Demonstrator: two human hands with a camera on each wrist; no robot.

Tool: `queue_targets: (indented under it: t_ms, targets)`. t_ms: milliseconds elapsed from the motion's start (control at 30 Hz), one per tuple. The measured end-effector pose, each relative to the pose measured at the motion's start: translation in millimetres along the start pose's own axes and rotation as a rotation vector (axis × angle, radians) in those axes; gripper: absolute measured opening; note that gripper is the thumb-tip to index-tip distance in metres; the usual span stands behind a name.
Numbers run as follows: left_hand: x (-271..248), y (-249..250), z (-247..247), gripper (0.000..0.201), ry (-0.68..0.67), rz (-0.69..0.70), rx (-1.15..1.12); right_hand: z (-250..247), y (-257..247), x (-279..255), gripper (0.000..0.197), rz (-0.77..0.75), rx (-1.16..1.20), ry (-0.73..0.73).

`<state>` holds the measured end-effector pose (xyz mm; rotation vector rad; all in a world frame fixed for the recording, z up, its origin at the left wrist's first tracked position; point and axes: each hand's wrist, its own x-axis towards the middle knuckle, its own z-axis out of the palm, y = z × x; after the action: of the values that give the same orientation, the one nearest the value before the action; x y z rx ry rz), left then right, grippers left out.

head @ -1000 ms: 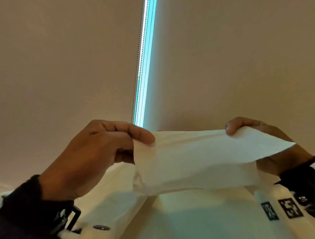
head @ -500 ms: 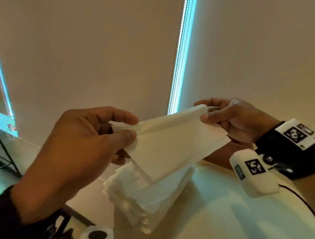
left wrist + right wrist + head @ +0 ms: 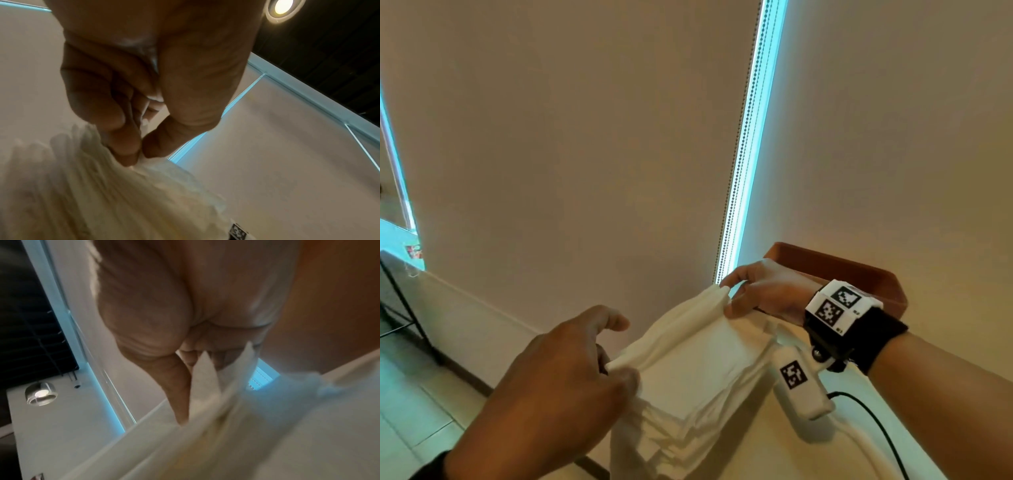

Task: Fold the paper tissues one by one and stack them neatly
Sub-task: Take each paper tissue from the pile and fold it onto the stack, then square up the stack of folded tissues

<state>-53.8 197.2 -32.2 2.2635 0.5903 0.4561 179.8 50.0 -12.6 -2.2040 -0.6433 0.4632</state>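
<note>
A brown tray [image 3: 859, 270] sits beside beige roller blinds [image 3: 585, 154].

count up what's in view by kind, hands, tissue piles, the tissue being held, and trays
Hands: 2, left hand, right hand
Held white paper tissue: 1
Piles of white folded tissues: 1
Brown rectangular trays: 1
Total: 5

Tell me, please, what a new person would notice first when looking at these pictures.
First, the two hands in the middle of the head view: the left hand and the right hand each pinch one end of a white tissue, held over a stack of tissues. Next, the bright blue strip of light between the blinds behind. The brown tray beyond the right wrist also stands out.
</note>
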Motion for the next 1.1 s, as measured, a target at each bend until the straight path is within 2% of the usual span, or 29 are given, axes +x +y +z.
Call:
queue_targets:
  t_ms: [100,200,300,367,467,567,633,700,767,833,900,1000,1100]
  targets:
    - [-0.2,-0.6,0.7,0.051,-0.002,0.049,0.191,3.9,-2.5,-1.0,0.035,-0.006,-0.149,0.017]
    - [-4.1,11.5,-7.0,0.056,0.062,0.28,0.254,6.1,-6.1,-1.7,0.041,-0.009,-0.292,0.071]
    - [-2.6,38.8,-12.5,0.038,0.011,0.535,0.265,6.2,-7.2,0.0,0.048,0.005,-0.315,0.091]
    - [4.2,51.4,-2.9,0.027,-0.075,0.586,0.424,6.2,-7.9,-2.5,0.053,0.021,-0.322,0.104]
    - [17.6,47.7,13.5,0.038,-0.229,0.52,0.61,2.0,-10.3,-10.9,0.063,-0.041,-0.33,0.136]
    - [23.0,40.0,14.0,0.044,-0.394,0.399,0.617,-9.2,-10.7,-15.6,0.072,-0.074,-0.206,0.094]
    - [22.8,36.8,12.5,0.048,-0.443,0.328,0.576,-12.0,-5.0,-14.8,0.082,0.014,-0.147,-0.016]
    - [23.9,32.9,11.2,0.061,-0.463,0.236,0.513,-8.8,3.9,-12.7,0.087,0.127,-0.14,-0.11]
    - [28.3,25.5,9.6,0.085,-0.482,0.122,0.448,-5.0,10.4,-10.5,0.078,0.18,-0.113,-0.159]
    - [33.3,16.4,7.6,0.11,-0.518,-0.004,0.355,-2.4,11.1,-9.6,0.059,0.205,-0.06,-0.205]
    - [36.6,8.1,7.3,0.119,-0.562,-0.1,0.28,-0.8,10.4,-10.2,0.052,0.25,0.005,-0.265]
    - [42.7,0.6,8.4,0.109,-0.572,-0.168,0.239,3.6,10.8,-13.8,0.071,0.325,0.045,-0.308]
    - [50.3,2.7,9.6,0.066,-0.598,-0.177,0.195,3.8,18.3,-18.7,0.089,0.385,0.101,-0.344]
